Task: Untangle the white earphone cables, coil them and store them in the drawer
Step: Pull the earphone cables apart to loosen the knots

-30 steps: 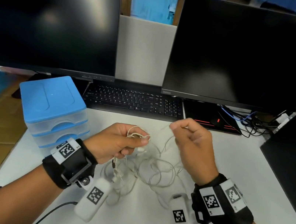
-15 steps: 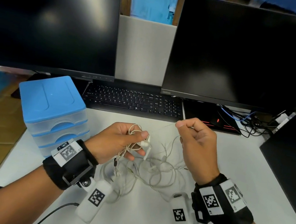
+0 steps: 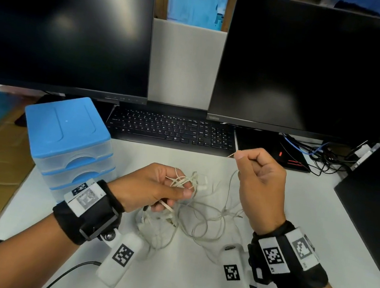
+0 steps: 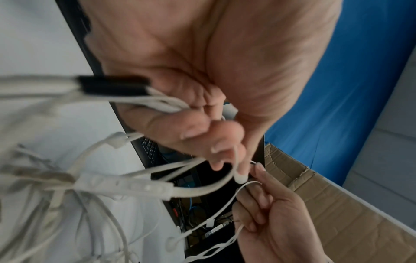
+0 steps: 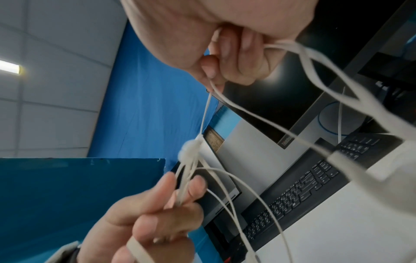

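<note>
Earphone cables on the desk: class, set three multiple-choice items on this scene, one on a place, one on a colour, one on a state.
1. Where is the drawer unit?
A. left of the keyboard
B. right of it
C. on it

2. What colour is the unit's top?
A. red
B. blue
C. green

3. What state are the earphone cables in?
A. coiled
B. stored
C. tangled

Answers: 1 A, it stands at the desk's left edge. 2 B, the lid is blue. 3 C, loops cross between the left hand and right hand.

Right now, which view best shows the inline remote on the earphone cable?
Left wrist: the inline remote fills the foreground, buttons visible, hanging below the left hand. Head view shows only tangled cables; the right wrist view blurs them.
</note>
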Demonstrator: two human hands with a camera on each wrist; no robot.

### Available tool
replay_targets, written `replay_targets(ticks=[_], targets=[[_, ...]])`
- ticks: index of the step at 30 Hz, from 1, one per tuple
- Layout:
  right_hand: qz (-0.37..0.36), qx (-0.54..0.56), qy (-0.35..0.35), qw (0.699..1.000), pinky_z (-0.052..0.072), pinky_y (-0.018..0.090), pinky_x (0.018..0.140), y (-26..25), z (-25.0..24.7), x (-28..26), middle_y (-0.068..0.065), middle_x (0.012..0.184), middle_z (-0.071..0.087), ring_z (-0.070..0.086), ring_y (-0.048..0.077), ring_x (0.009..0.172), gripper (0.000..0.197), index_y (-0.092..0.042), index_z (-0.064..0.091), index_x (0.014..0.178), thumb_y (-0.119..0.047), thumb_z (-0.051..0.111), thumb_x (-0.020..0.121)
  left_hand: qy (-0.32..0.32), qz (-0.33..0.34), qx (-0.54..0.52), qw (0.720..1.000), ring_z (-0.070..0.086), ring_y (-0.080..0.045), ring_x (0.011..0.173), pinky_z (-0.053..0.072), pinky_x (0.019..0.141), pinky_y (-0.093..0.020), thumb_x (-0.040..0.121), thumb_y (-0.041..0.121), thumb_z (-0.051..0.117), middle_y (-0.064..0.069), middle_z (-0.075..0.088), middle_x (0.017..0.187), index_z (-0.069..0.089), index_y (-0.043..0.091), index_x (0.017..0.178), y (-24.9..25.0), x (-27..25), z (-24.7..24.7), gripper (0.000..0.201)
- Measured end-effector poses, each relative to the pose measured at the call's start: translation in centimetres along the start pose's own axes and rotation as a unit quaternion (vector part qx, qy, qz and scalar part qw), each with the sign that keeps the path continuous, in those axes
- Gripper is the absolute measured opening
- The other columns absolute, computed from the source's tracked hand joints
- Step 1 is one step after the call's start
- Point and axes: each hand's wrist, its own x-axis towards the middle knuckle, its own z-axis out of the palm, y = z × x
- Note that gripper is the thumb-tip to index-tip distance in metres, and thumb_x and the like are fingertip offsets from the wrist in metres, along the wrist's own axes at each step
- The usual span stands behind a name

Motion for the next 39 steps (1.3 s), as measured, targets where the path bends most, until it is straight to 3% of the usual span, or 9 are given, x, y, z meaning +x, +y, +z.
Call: replay_targets(ticks=[3,7,10,12,15,21,29,33,39], targets=[[0.011,0.021,0.003,1.0,0.024,0.024,0.046,-0.2,-0.5,0.4,-0.01,0.045,0.039,0.026,0.01,0.046,0.016,-0.003,0.062,0.077,-0.006,0.062,0.093,0.024,-0.008,0.002,1.0,0.033,-0.005,0.044,0.022,0.04,-0.017,0.072,0.04,0.069,0.007,0.043,0.051,0.068,0.011,0.102,0.2,-0.2,0.1,0.042],[-0.006,0.019,-0.025,0.999,0.032,0.014,0.05,-0.5,-0.4,0.2,-0.013,0.043,0.043,0.031,0.005,0.045,0.013,-0.001,0.067,0.081,-0.007,0.063,0.092,0.102,-0.016,-0.021,0.994,0.031,-0.007,0.046,0.022,0.042,-0.02,0.085,0.044,0.059,0.004,0.041,0.051,0.073,0.021,0.091,0.2,0.2,0.2,0.028],[-0.014,0.017,-0.059,0.998,0.03,0.014,0.046,-0.6,-0.1,-0.2,0.004,0.047,0.038,0.027,0.006,0.043,0.013,-0.001,0.07,0.082,-0.007,0.065,0.092,0.129,-0.01,-0.065,0.989,0.046,-0.011,0.047,0.037,0.042,-0.02,0.087,0.038,0.059,-0.002,0.067,0.07,0.073,0.012,0.092,0.1,0.6,0.3,0.03],[-0.008,0.016,-0.088,0.996,0.029,0.014,0.042,-0.7,0.1,-0.5,0.004,0.045,0.035,0.025,0.006,0.039,0.013,0.001,0.069,0.083,-0.006,0.065,0.092,0.127,-0.016,-0.084,0.988,0.061,-0.018,0.056,0.051,0.053,-0.027,0.09,0.033,0.058,-0.009,0.075,0.09,0.073,0.006,0.096,0.0,0.8,0.3,0.032],[-0.016,0.017,-0.128,0.991,0.027,0.015,0.043,-0.6,0.4,-0.9,0.004,0.046,0.032,0.023,0.007,0.04,0.013,0.001,0.07,0.082,-0.006,0.064,0.092,0.127,-0.012,-0.1,0.987,0.067,-0.021,0.066,0.056,0.067,-0.028,0.094,0.022,0.056,-0.014,0.074,0.088,0.07,-0.001,0.099,-0.3,1.0,0.3,0.028],[0.002,-0.013,-0.185,0.983,0.026,0.021,0.047,0.3,0.9,-1.2,0.007,0.049,0.035,0.025,0.014,0.045,0.013,-0.006,0.072,0.082,-0.01,0.065,0.092,0.101,0.054,-0.07,0.991,0.045,-0.011,0.05,0.042,0.051,-0.02,0.079,0.026,0.068,0.0,0.056,0.061,0.07,0.005,0.096,-0.5,0.7,0.6,0.027],[0.063,-0.049,-0.215,0.973,0.026,0.021,0.046,0.9,0.7,-1.1,0.021,0.056,0.039,0.027,0.014,0.045,0.021,-0.004,0.069,0.079,-0.023,0.078,0.082,0.088,0.06,-0.097,0.99,0.057,-0.014,0.055,0.043,0.05,-0.021,0.082,0.026,0.064,-0.01,0.072,0.092,0.068,0.008,0.089,-0.9,0.8,0.5,0.02],[0.098,-0.095,-0.279,0.951,0.039,0.027,0.053,1.3,0.7,-1.3,0.022,0.063,0.054,0.045,0.012,0.052,0.029,-0.001,0.07,0.078,-0.028,0.08,0.079,0.088,0.062,-0.136,0.985,0.059,-0.013,0.052,0.044,0.048,-0.02,0.079,0.023,0.065,-0.004,0.071,0.074,0.067,0.006,0.091,-1.1,0.9,0.9,0.021],[0.155,-0.035,-0.286,0.945,0.027,0.016,0.043,1.0,0.8,-1.5,-0.007,0.047,0.04,0.03,0.007,0.043,0.037,0.006,0.068,0.081,-0.031,0.072,0.085,0.114,0.091,-0.117,0.982,0.056,-0.012,0.054,0.041,0.049,-0.019,0.078,0.006,0.073,-0.006,0.068,0.073,0.069,0.01,0.088,-1.1,0.8,0.9,0.011]])
